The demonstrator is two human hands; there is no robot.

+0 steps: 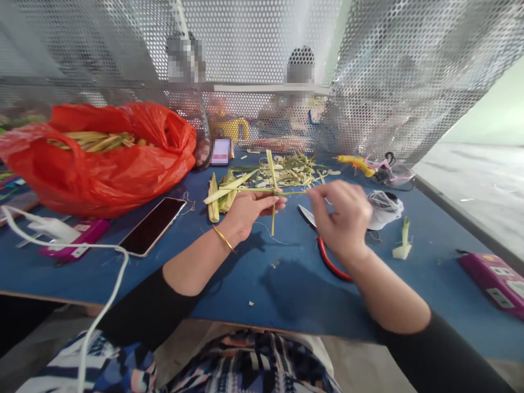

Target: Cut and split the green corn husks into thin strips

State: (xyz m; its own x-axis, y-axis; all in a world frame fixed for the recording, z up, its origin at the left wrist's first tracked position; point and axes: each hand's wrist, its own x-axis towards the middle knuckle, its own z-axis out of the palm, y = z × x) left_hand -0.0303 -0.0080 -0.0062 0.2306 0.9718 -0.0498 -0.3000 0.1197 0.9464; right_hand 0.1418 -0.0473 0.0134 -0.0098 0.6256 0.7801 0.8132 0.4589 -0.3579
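My left hand (245,212), with a gold bangle on its wrist, pinches crossed strips of pale green leaf (271,166) where they meet. One strip stands upright through the crossing and another runs sideways. My right hand (344,215) is closed at the right end of the sideways strip, its fingers somewhat blurred. Beneath the right hand lies a pair of scissors (325,259) with red handles, partly hidden by that hand. Thick cut stalks (213,199) rest just behind my left hand. A loose thread (272,238) trails on the blue table below the crossing.
A red plastic bag (123,174) of stalks stands at left, near a phone (153,226), a white cable (118,284) and a purple power strip (88,234). Leaf scraps (295,170) lie behind. At right are white thread (385,209), a stalk piece (404,240) and another power strip (493,278).
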